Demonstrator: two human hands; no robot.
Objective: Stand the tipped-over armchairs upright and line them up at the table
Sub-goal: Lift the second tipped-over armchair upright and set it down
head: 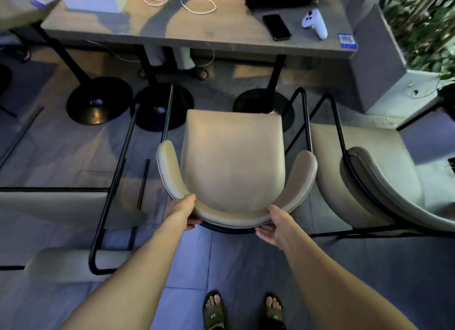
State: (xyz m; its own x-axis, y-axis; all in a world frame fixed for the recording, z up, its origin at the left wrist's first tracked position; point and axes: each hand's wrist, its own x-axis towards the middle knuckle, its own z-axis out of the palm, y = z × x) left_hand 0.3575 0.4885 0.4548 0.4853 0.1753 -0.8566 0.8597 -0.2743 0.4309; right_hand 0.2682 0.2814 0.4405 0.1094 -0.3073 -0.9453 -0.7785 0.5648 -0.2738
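At the far left a tipped-over armchair (pixel 73 206) lay on its side on the floor, its black frame legs (pixel 118 172) running toward the far side, long axis near to far. Your left hand (pixel 183 212) was closed on the curved backrest of the middle armchair (pixel 234 162), thumb on top, fingers under the rim. That chair stood upright, seat facing the table (pixel 172 34), its front edge near the table's black pedestal bases. Your right hand (pixel 273 225) gripped the same backrest on the right side. Just beside it on the right stood another armchair (pixel 374 182), turned slightly aside. On your left sandal (pixel 213 310) the letters "VIP" could be read.
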